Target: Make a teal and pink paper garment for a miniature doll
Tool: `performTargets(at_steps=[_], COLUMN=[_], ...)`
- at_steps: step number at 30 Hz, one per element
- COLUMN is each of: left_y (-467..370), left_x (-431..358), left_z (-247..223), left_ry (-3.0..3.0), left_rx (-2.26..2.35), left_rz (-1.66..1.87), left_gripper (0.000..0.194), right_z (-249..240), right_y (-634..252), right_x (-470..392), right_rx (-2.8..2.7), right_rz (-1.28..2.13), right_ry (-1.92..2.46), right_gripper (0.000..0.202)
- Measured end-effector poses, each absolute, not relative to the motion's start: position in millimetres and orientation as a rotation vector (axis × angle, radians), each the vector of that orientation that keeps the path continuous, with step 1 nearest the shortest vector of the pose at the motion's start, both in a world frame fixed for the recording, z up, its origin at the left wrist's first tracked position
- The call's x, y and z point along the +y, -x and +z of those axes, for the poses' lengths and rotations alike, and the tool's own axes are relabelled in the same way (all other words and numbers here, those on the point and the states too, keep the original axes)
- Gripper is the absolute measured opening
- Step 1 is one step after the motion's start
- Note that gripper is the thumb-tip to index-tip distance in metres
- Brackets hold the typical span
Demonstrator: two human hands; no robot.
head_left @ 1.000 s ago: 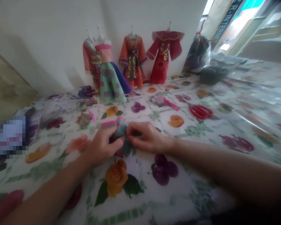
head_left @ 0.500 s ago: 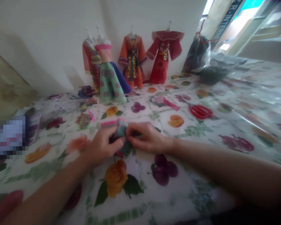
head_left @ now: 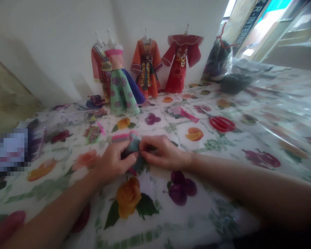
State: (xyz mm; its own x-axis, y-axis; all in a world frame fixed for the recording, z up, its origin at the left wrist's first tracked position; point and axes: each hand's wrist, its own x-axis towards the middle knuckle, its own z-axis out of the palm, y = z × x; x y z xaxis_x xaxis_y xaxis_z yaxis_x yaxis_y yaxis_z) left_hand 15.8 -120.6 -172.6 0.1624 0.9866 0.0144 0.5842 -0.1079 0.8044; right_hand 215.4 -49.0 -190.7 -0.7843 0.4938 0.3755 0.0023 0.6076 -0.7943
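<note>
A small grey-green piece of cloth (head_left: pixel 134 143) with pink edging is held low over the flowered tablecloth. My left hand (head_left: pixel 116 158) grips it between thumb and fingers from the left. At its right edge my right hand (head_left: pixel 162 152) is closed in a pinch, thumb and forefinger together; whatever lies between those fingertips is too small to make out. Part of the cloth is hidden behind my left fingers, and a bit of pink shows beneath them.
Small dresses stand on forms by the wall, among them a green-skirted one (head_left: pixel 123 90) and a red one (head_left: pixel 176 72). Red-handled scissors (head_left: pixel 222 123) and a pink strip (head_left: pixel 189 114) lie at right. A clear ring (head_left: pixel 62 154) and a dark bag (head_left: pixel 219 60) are farther out.
</note>
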Motion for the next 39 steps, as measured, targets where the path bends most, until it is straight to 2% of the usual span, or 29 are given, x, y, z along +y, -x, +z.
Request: performTargets(at_steps=[39], left_y=[-17.3], left_x=[-119.9], left_z=[-171.6], left_ry=[-1.745], left_rx=[1.5], left_rz=[0.778], left_gripper=[0.023], right_z=[-188.8], right_y=[-216.6], right_x=[-50.3], right_rx=[-2.26], right_rz=[1.129], right_ry=[0.393], right_gripper=[0.003])
